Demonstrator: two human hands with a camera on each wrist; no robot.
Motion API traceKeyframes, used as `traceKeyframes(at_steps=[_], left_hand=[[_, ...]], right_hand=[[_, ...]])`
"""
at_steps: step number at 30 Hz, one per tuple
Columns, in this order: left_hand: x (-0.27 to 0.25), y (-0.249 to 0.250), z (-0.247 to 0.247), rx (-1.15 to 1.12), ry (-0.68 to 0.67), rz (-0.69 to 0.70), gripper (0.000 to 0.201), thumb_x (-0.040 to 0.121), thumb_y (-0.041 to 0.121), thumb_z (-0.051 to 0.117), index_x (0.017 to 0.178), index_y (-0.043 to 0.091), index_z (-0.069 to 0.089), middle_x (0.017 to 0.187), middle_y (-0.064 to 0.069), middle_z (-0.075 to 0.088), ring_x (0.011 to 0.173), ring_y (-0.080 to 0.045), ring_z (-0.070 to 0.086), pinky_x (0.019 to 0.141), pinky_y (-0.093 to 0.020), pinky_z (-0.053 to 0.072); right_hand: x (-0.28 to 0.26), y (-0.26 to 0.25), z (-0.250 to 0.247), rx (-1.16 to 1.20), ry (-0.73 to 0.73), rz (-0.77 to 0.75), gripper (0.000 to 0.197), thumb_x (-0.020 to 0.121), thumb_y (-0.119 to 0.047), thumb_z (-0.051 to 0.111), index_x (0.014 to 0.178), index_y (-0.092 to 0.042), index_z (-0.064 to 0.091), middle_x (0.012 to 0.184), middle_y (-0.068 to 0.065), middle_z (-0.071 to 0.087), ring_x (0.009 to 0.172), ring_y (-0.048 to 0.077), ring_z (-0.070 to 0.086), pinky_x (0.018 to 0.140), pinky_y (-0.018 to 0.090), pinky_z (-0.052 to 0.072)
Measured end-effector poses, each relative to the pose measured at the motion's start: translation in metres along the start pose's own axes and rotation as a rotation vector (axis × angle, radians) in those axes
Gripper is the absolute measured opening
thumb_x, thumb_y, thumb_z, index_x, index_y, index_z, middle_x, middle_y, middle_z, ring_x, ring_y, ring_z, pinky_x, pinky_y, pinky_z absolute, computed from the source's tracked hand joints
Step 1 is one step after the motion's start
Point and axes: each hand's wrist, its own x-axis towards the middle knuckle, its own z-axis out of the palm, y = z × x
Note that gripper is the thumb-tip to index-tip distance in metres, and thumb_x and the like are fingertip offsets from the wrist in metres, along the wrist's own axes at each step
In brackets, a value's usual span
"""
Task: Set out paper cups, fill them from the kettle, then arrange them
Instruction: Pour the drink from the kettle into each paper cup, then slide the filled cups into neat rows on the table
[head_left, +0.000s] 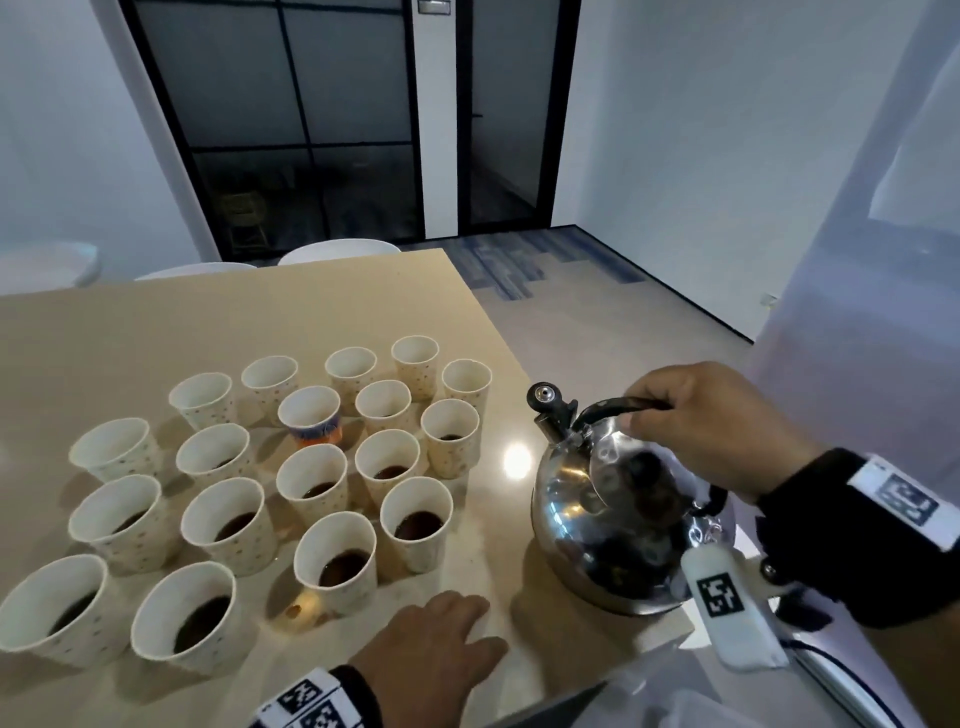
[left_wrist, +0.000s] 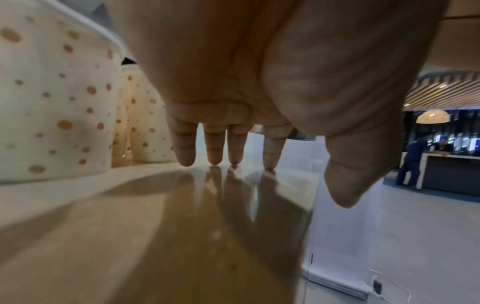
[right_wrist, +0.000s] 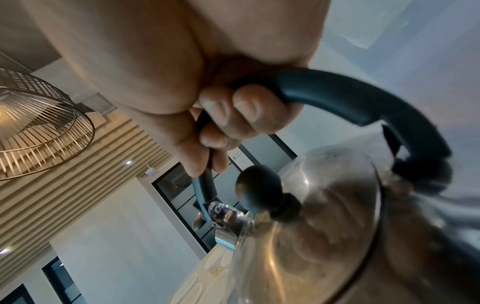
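Note:
Several dotted paper cups stand in rows on the beige table; the near ones hold dark liquid, the far ones look empty. One cup with an orange and blue print stands among them. A shiny steel kettle sits near the table's right edge. My right hand grips its black handle, fingers curled round it. My left hand rests flat on the table in front of the cups, its straight fingertips touching the surface beside a dotted cup.
The table's right edge and near right corner lie close to the kettle. White chair backs stand beyond the far edge. A glass door is behind. A small drip mark lies by the nearest cup.

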Motion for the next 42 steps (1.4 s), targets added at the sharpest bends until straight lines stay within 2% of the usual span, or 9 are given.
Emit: traceKeyframes(at_steps=[2,3,5,6,8,16,25,31,42], left_hand=[[0.009,-0.003,0.009,-0.018,0.024,0.040,0.042,0.075,0.036,0.045,0.116,0.043,0.055,0.124,-0.002,0.065,0.100,-0.018,0.068,0.055,-0.031,0.057],[0.011,-0.005,0.006,-0.048,0.057,0.067,0.044,0.079,0.034,0.043,0.122,0.042,0.051,0.136,-0.005,0.059,0.115,-0.022,0.063,0.067,-0.038,0.060],[0.012,-0.008,0.007,-0.039,0.119,0.103,0.045,0.091,0.035,0.043,0.135,0.043,0.039,0.158,-0.006,0.033,0.142,-0.025,0.036,0.100,-0.049,0.047],[0.011,-0.009,0.008,-0.068,0.136,0.112,0.045,0.094,0.039,0.045,0.138,0.045,0.034,0.163,-0.003,0.023,0.147,-0.023,0.025,0.109,-0.048,0.039],[0.014,-0.010,0.009,-0.133,0.144,0.114,0.047,0.096,0.043,0.048,0.141,0.046,0.033,0.165,-0.001,0.018,0.150,-0.020,0.018,0.116,-0.043,0.031],[0.013,-0.010,0.010,-0.210,0.103,0.098,0.062,0.090,0.049,0.060,0.146,0.047,0.033,0.167,0.002,0.013,0.153,-0.017,0.010,0.121,-0.038,0.024],[0.005,-0.007,0.001,-0.218,0.072,0.068,0.074,0.089,0.048,0.067,0.153,0.047,0.028,0.169,0.007,0.006,0.155,-0.014,0.002,0.123,-0.037,0.017],[-0.002,-0.003,-0.001,-0.253,0.071,0.023,0.083,0.085,0.051,0.070,0.153,0.050,0.024,0.167,0.019,0.001,0.153,-0.005,-0.003,0.123,-0.037,0.019],[-0.001,0.003,-0.006,-0.203,0.081,0.015,0.083,0.083,0.049,0.073,0.154,0.042,0.031,0.168,0.006,0.011,0.153,-0.015,0.009,0.122,-0.037,0.023]], right_hand=[[0.006,0.009,0.008,-0.003,-0.010,0.004,0.008,0.081,-0.020,0.074,0.073,-0.021,0.072,0.052,-0.012,0.057,0.048,0.005,0.045,0.050,0.023,0.033],[0.009,0.013,0.011,-0.006,-0.016,0.003,0.008,0.081,-0.019,0.073,0.074,-0.021,0.072,0.054,-0.009,0.058,0.050,0.006,0.046,0.051,0.023,0.034],[0.013,0.017,0.015,-0.004,-0.030,-0.005,0.007,0.082,-0.019,0.073,0.074,-0.020,0.072,0.059,-0.006,0.058,0.053,0.008,0.049,0.052,0.024,0.034],[0.016,0.019,0.017,0.001,-0.036,-0.010,0.008,0.082,-0.019,0.072,0.074,-0.019,0.072,0.060,-0.005,0.058,0.054,0.009,0.049,0.052,0.024,0.035],[0.020,0.020,0.020,0.002,-0.045,-0.020,0.008,0.083,-0.019,0.072,0.074,-0.018,0.072,0.062,-0.004,0.060,0.057,0.010,0.050,0.053,0.025,0.037],[0.026,0.020,0.031,0.004,-0.086,-0.046,0.010,0.086,-0.024,0.069,0.076,-0.021,0.070,0.063,-0.008,0.057,0.057,0.005,0.049,0.051,0.018,0.032],[0.032,0.019,0.048,0.025,-0.097,-0.044,0.007,0.085,-0.027,0.070,0.079,-0.023,0.072,0.072,-0.006,0.062,0.066,0.009,0.054,0.056,0.023,0.035],[0.031,0.021,0.053,0.024,-0.130,-0.026,0.008,0.086,-0.023,0.068,0.081,-0.019,0.072,0.068,-0.005,0.061,0.058,0.009,0.050,0.053,0.022,0.033],[0.019,0.021,0.051,-0.148,-0.083,-0.078,0.010,0.088,-0.027,0.064,0.094,-0.024,0.071,0.079,-0.007,0.063,0.075,0.016,0.056,0.061,0.025,0.036]])
